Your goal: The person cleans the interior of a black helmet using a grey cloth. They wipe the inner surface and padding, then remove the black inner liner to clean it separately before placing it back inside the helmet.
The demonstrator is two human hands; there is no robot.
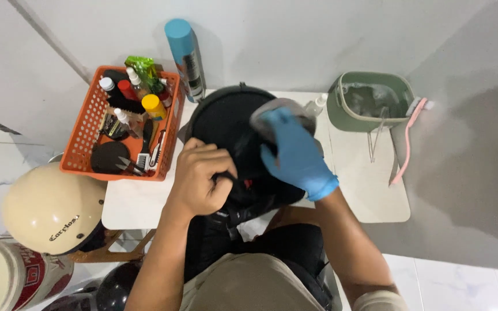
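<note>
1. White table [376,201] lies under both hands.
2. Black helmet [226,124] sits on it, between the hands.
3. Orange basket [82,135] of bottles and brushes stands just left of the left hand.
4. Green bucket [370,101] stands well right of the right hand.
5. Left hand [200,178], bare, is clenched on the helmet's black strap at its near edge.
6. Right hand [295,152], in a blue glove, presses a grey cloth [272,112] onto the helmet's top.
</note>
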